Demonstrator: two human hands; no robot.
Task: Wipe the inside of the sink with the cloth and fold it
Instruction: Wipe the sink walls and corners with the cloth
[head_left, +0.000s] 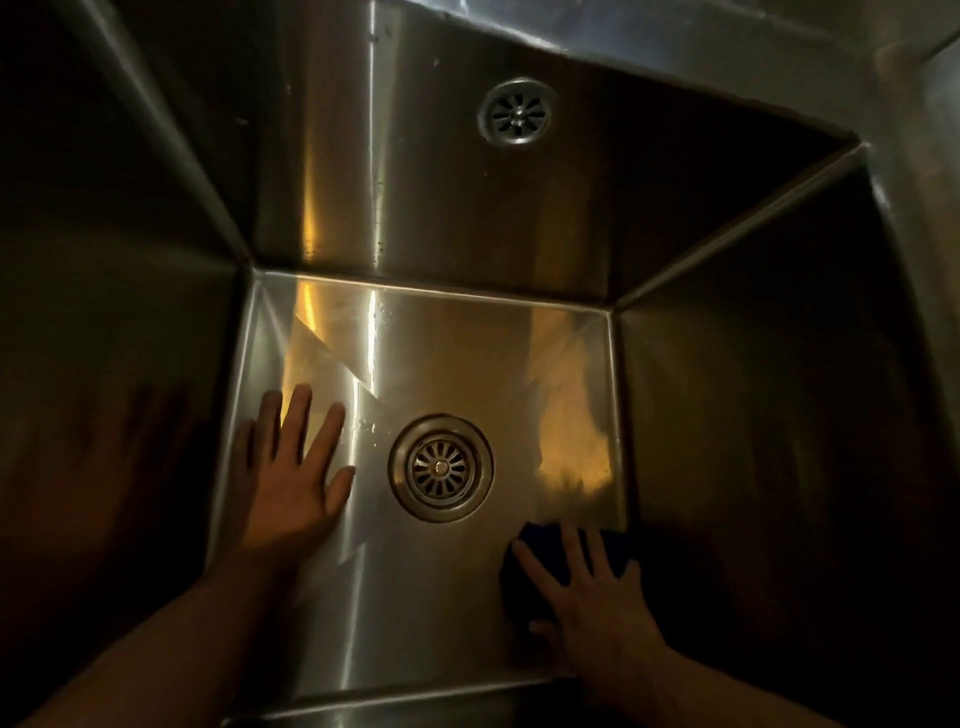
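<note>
The steel sink (467, 218) is deep, and inside it are two hands and one dark cloth (524, 564). The left hand (293, 467) lies flat on the bottom with fingers spread, near the left wall. The right hand (597, 597), also spread, presses the cloth down near the right wall. One drain (441, 467) sits between the hands; one overflow grille (517, 110) is on the far wall.

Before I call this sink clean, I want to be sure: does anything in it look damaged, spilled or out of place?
Nothing stands out. The sink looks intact, with only a few water droplets near the drain. The dark cloth lies flat under the right hand; the left hand rests bare on the floor.
</note>
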